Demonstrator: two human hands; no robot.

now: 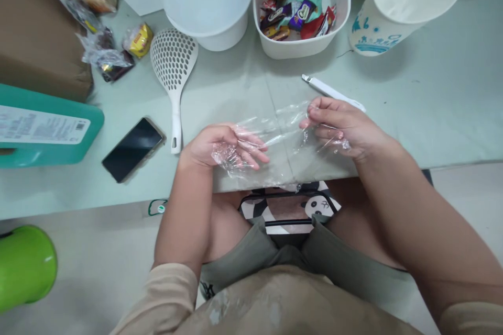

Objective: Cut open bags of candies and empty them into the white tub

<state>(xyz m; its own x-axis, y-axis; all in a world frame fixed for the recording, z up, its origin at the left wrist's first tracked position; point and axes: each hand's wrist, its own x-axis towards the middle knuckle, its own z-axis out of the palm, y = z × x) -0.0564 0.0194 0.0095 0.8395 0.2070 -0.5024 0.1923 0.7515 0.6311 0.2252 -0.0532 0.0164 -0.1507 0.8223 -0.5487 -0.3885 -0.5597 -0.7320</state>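
Observation:
A clear plastic bag (283,141) lies stretched over the near edge of the pale green table (432,115). My left hand (223,146) lies palm up at the bag's left end, its fingers curled into the crumpled film. At the bag's right end, my right hand (341,125) pinches the film between thumb and fingers. A white bowl (302,5) holding several wrapped candies stands straight beyond the bag. A white pen-like tool (330,93) lies just behind my right hand.
A white slotted spoon (175,73) and a dark phone (132,149) lie left of my hands. A lidded white tub (210,2), two large paper cups (401,5), a teal box (43,125), a brown carton (35,31) and loose bagged candies (98,21) ring the table. A green object (23,267) sits on the floor.

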